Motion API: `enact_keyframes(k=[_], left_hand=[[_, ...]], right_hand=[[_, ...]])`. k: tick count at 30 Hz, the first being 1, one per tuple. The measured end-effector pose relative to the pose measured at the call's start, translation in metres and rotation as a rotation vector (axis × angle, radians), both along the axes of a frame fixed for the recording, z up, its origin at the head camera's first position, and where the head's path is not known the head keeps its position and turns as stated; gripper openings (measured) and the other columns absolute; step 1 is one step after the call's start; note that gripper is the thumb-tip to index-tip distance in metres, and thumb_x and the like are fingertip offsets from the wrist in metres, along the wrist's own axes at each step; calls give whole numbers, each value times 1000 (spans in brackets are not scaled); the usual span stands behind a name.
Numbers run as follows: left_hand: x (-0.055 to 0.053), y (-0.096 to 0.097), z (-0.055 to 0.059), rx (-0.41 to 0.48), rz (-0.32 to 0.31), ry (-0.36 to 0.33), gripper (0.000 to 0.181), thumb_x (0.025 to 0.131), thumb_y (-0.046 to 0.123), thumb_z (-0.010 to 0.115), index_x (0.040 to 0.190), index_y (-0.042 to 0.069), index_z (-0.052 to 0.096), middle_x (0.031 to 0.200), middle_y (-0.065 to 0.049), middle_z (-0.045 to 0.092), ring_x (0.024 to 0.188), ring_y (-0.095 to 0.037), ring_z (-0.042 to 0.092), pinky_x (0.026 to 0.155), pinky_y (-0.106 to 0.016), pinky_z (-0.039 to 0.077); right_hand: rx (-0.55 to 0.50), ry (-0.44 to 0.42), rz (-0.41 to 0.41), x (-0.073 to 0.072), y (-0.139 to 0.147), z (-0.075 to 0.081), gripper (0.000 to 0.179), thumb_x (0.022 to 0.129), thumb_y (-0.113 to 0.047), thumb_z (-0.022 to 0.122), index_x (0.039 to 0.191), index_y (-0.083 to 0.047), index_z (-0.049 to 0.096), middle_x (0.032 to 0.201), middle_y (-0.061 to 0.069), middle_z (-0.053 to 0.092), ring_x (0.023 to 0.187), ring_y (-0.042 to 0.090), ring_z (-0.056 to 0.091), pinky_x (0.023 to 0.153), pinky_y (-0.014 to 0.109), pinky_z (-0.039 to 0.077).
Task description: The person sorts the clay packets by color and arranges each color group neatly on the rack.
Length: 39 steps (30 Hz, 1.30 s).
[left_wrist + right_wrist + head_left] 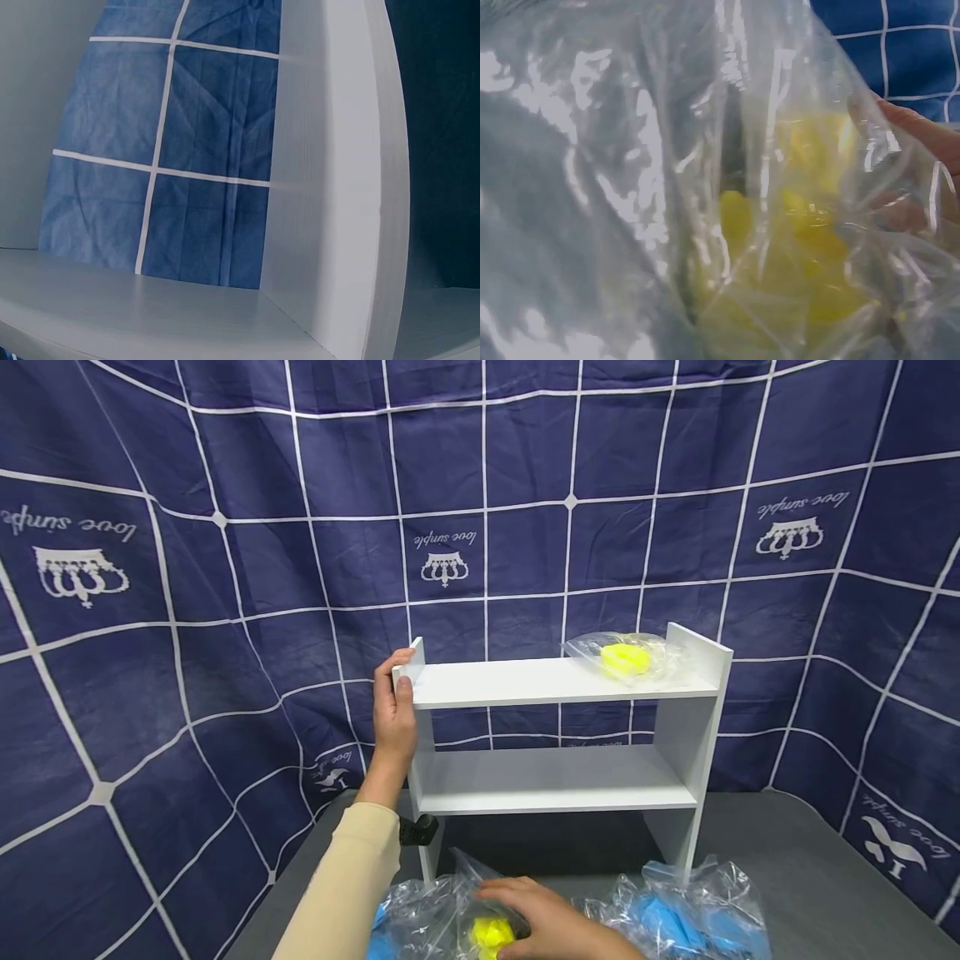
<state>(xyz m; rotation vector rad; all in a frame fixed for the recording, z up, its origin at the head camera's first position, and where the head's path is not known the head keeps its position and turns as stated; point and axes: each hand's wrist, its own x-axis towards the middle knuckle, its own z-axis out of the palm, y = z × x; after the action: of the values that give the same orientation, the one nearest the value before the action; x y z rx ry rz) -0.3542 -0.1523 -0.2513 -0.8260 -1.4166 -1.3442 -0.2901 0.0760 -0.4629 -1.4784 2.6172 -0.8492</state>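
My left hand [393, 714] grips the upper left end of a white two-tier shelf [555, 781], its thumb on the front edge of the side panel. The left wrist view shows the shelf's boards [352, 180] up close and no hand. Low in front of the shelf, my right hand [551, 918] holds a clear plastic bag with a bright yellow item [491, 935] inside, thumb and fingers curved around it. Crinkled film of this bag [615, 150] fills most of the right wrist view, partly covering the hand. The yellow item's kind is hidden by the film.
Another clear bag with a yellow item [626, 658] lies on the top board's right end. Bags with light blue items [675, 927] lie at the front right, and more blue [382, 939] shows at the front left. A dark blue checked curtain [517, 552] hangs behind the grey table [780, 852].
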Motion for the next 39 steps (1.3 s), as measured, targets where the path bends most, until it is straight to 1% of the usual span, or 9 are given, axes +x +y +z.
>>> enact_keyframes(k=[4, 6, 8, 11, 13, 17, 25, 32, 39], left_hand=[[0, 0, 0, -6, 1, -11, 23, 97, -7, 34, 117, -18, 39, 130, -36, 43, 130, -46, 37, 109, -23, 32], [0, 0, 0, -3, -4, -10, 23, 97, -8, 34, 117, -18, 39, 130, -36, 43, 130, -46, 37, 110, -23, 32], [0, 0, 0, 6, -13, -6, 23, 96, -8, 34, 116, -19, 38, 129, -37, 43, 129, -47, 37, 110, -24, 32], [1, -1, 1, 17, -25, -5, 23, 96, -9, 34, 115, -21, 38, 127, -39, 43, 129, -46, 37, 110, -25, 32], [2, -1, 1, 16, -19, -16, 23, 96, -9, 34, 115, -21, 37, 127, -39, 43, 130, -44, 38, 110, -25, 32], [2, -1, -1, 4, 5, -27, 23, 96, -8, 34, 116, -20, 38, 127, -38, 43, 131, -38, 40, 110, -26, 32], [-22, -9, -10, 3, -7, 0, 23, 98, -4, 35, 119, -11, 41, 132, -28, 46, 133, -30, 40, 111, -27, 32], [-25, -12, -10, 5, -8, 17, 23, 100, 2, 37, 119, -9, 42, 132, -25, 48, 133, -27, 41, 112, -28, 31], [-26, -11, -12, 12, -14, 3, 23, 99, 0, 37, 120, -9, 43, 133, -25, 48, 132, -24, 42, 111, -30, 32]], right_hand=[[36, 70, -7, 3, -1, -6, 66, 84, -52, 64, 141, -25, 46, 146, 0, 49, 128, 23, 51, 97, 48, 47], [47, 65, -3, 4, -1, -8, 66, 84, -55, 62, 140, -25, 47, 146, 0, 48, 127, 23, 51, 95, 48, 48], [54, 74, 7, 2, -2, -10, 64, 85, -57, 61, 140, -25, 49, 145, -2, 50, 126, 20, 52, 95, 45, 49], [60, 94, 24, -1, -3, -12, 59, 86, -52, 63, 137, -25, 52, 139, -5, 56, 120, 14, 55, 93, 37, 49], [59, 112, 24, -3, -4, -14, 58, 85, -51, 64, 136, -24, 54, 133, -8, 60, 113, 9, 56, 90, 31, 50], [45, 103, -4, -4, -4, -18, 57, 83, -52, 67, 133, -26, 57, 126, -11, 64, 103, 2, 55, 81, 24, 48], [39, 117, -28, -3, -6, -19, 54, 81, -45, 71, 130, -26, 59, 122, -12, 64, 97, 1, 52, 78, 21, 46], [33, 111, -78, -5, -9, -22, 47, 78, -40, 75, 123, -30, 62, 113, -18, 64, 83, -5, 42, 70, 19, 37], [-12, 67, -58, -8, -7, -24, 39, 78, -32, 76, 116, -28, 67, 107, -18, 66, 83, -6, 45, 68, 14, 37]])
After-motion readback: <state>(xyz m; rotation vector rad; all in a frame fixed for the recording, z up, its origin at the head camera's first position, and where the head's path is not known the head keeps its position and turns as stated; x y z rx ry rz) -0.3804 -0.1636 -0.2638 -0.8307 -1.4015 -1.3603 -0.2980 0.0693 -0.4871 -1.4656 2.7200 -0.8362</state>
